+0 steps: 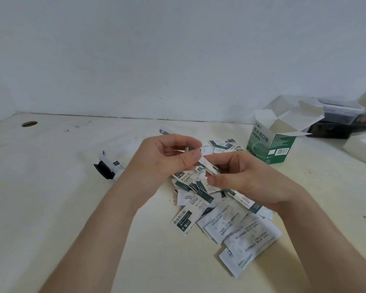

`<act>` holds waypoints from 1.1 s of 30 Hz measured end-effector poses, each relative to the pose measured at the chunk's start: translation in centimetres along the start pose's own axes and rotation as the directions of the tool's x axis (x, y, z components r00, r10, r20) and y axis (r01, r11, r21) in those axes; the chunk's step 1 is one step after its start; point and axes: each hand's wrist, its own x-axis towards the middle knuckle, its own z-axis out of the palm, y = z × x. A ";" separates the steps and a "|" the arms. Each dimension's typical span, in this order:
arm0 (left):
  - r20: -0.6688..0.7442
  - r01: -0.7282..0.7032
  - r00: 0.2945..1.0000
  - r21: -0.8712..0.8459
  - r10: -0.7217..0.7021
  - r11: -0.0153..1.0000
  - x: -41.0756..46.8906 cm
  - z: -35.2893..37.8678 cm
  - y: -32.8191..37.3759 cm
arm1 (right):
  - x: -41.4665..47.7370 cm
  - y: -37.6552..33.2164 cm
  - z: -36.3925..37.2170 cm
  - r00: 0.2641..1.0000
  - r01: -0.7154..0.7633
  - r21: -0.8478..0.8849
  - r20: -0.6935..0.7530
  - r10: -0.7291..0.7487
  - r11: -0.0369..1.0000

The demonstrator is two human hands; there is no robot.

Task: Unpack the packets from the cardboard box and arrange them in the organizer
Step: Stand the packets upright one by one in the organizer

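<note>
Head view, left hand pinching a packet, right hand gripping a bunch, pile at six o'clock, open box at two o'clock.

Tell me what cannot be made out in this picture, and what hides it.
Head view only:
- Inside of the cardboard box: its flaps and walls hide it.
- Held packets: fingers of left hand and right hand cover them; number unclear.
- Small clear holder: too small to count its contents.
- Lidded container: far, dark contents unreadable.
</note>
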 end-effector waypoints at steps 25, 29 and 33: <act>-0.250 0.169 0.960 0.874 0.124 0.456 0.0 -12.4 1.0 | 16.5 -5.8 5.1 0.941 -0.337 -0.708 -0.242 0.236 0.620; -0.235 0.092 0.943 0.864 0.236 0.496 -0.5 -13.6 -1.7 | 18.6 -4.4 6.5 0.918 -0.385 -0.720 -0.234 0.320 0.577; -0.262 0.089 0.931 0.838 0.254 0.539 -0.4 -13.5 -3.2 | 19.6 -4.0 7.2 0.898 -0.397 -0.810 -0.245 0.365 0.432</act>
